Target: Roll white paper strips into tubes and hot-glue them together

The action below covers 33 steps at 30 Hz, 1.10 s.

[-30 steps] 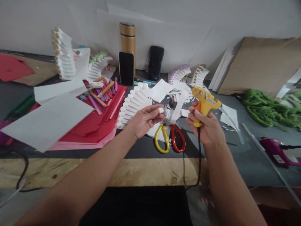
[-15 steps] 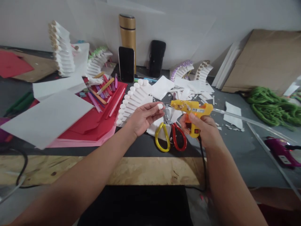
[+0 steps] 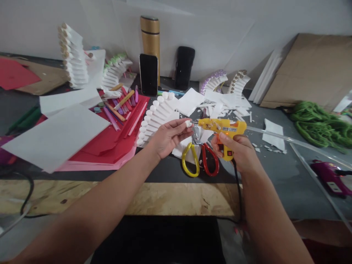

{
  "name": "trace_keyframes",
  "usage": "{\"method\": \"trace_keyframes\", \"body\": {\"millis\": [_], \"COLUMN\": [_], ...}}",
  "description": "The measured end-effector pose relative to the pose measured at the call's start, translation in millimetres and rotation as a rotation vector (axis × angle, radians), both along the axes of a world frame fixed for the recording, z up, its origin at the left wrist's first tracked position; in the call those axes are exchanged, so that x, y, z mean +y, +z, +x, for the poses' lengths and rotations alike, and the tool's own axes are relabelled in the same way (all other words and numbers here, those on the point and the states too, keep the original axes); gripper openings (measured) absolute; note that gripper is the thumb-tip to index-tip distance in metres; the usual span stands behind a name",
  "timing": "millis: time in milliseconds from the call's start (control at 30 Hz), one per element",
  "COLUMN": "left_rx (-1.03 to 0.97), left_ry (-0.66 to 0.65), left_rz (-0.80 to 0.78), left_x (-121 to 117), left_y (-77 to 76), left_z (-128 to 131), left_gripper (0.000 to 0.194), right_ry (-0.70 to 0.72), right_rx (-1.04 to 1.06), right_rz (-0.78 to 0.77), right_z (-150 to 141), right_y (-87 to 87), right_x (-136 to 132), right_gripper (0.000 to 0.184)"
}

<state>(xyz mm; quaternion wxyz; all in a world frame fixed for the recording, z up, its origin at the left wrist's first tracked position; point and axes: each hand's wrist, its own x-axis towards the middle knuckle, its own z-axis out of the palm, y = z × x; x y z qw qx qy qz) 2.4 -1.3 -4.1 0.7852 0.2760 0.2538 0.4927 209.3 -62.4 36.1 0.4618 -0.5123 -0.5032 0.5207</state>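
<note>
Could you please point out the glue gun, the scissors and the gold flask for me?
Glue gun (image 3: 226, 123): head view, on its yellow barrel.
Scissors (image 3: 197, 137): head view, on the metal just above the handles.
Gold flask (image 3: 150, 44): head view, on its body below the dark band.

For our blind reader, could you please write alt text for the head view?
A person's right hand points a yellow glue gun at a small white piece pinched in the left hand. Scissors lie below the hands, with red sheets to the left.

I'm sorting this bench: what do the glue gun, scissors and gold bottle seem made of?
Glue gun: likely plastic, by its opaque yellow body. Scissors: blades look metal, shiny grey; handles perhaps plastic, glossy yellow and red. Gold bottle: perhaps metal, given its sheen.
</note>
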Motion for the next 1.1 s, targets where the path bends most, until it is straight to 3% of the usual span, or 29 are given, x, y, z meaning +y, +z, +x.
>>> {"method": "trace_keyframes", "body": {"millis": [500,1100], "left_rx": [-0.002,-0.025], "left_ry": [0.005,0.015], "left_rz": [-0.005,-0.004], "left_x": [0,2], "left_y": [1.8,-1.6], "left_z": [0,-1], "left_gripper": [0.013,0.015], "right_ry": [-0.057,0.05], "right_rx": [-0.007,-0.005], "right_rz": [0.033,0.022], "right_z": [-5,6], "right_y": [-2.5,-5.2], "right_x": [-1,1], "right_gripper": [0.043,0.042]}}
